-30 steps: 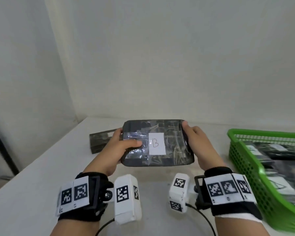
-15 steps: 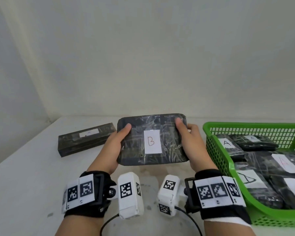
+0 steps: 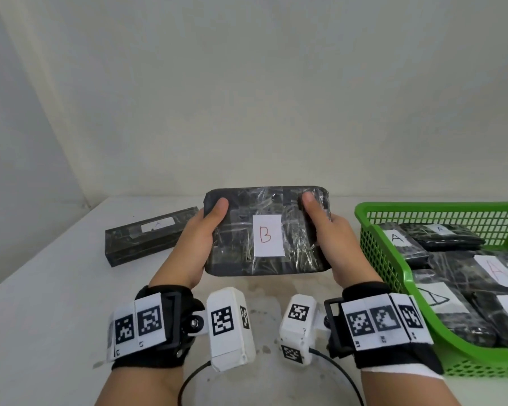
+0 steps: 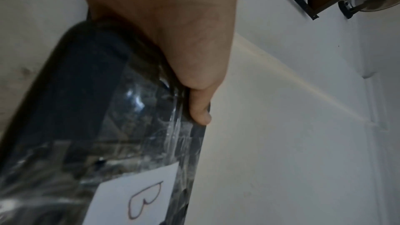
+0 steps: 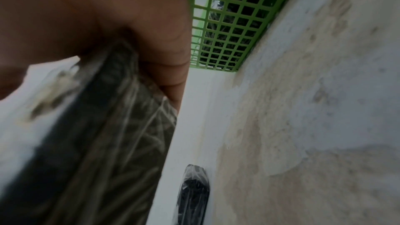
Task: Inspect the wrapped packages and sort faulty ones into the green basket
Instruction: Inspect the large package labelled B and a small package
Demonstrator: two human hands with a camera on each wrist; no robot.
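Note:
A dark package (image 3: 247, 230) wrapped in clear film, with a white label marked B, is held tilted up above the white table (image 3: 56, 288). My left hand (image 3: 197, 238) grips its left edge, thumb on the face. My right hand (image 3: 329, 238) grips its right edge the same way. The left wrist view shows the package (image 4: 108, 126) and the label close up; the right wrist view shows its wrapped side (image 5: 103, 143). The green basket (image 3: 387, 259) stands at the right with several labelled wrapped packages (image 3: 408, 241) inside.
A long narrow wrapped package (image 3: 150, 235) with a white label lies on the table to the left; the right wrist view shows it too (image 5: 192, 194). A pale wall rises behind the table. The basket's mesh wall (image 5: 227, 23) is close to my right hand.
My view has swung to the right, bringing more of the basket into sight. My left thumb slid from across the package's face to its upper left corner. Both hands keep their hold.

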